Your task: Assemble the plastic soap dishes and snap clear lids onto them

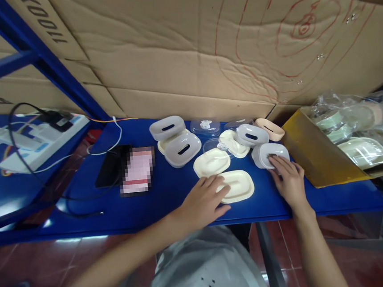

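Note:
My left hand (206, 201) lies palm down with its fingers stretched over the left edge of a cream oval tray (244, 184). The thumb is apart, near the tray's lower edge. My right hand (289, 180) has its fingers bent over the front right of a pale oval box (262, 154), its fingertips at the dark slot. A second cream tray (210, 163) lies just behind the first. Farther back are another pale slotted box (254, 133), a peach slotted box (270, 128) and a cream piece (233, 144).
Two more pale slotted boxes (182, 149) and clear oval lids (205, 127) stand at the back. A phone (138, 170) lies left, near cables and a power strip (44, 145). On the right, a cardboard box (308, 160) holds bagged containers. Cardboard (170, 51) walls the back.

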`<state>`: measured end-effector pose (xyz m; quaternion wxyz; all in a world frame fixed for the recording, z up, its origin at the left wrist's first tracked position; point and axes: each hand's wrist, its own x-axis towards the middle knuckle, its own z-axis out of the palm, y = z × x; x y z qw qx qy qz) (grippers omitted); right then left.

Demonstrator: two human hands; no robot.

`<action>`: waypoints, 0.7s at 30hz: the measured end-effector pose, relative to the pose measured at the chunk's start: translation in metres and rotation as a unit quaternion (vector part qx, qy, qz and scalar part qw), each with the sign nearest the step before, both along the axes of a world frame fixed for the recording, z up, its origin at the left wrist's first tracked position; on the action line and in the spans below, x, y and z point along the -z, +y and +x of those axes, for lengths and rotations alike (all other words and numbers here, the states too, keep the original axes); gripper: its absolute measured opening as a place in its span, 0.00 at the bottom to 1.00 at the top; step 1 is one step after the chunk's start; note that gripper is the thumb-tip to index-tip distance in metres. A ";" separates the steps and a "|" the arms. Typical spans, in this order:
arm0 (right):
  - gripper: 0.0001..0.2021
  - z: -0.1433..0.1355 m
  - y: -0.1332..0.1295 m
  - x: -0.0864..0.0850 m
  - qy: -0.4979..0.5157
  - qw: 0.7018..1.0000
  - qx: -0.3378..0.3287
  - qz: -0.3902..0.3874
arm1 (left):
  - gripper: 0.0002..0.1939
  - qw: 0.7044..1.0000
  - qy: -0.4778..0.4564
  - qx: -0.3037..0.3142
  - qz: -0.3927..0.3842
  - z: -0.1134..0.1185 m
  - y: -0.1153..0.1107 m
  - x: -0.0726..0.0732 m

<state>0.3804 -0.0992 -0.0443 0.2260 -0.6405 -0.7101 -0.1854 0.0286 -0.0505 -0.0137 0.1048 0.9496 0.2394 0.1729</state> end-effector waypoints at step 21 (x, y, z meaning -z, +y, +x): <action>0.23 -0.142 -0.044 -0.025 -0.003 0.950 -0.261 -0.171 | 0.24 0.981 -0.106 -0.154 -0.053 -0.041 -0.047 0.042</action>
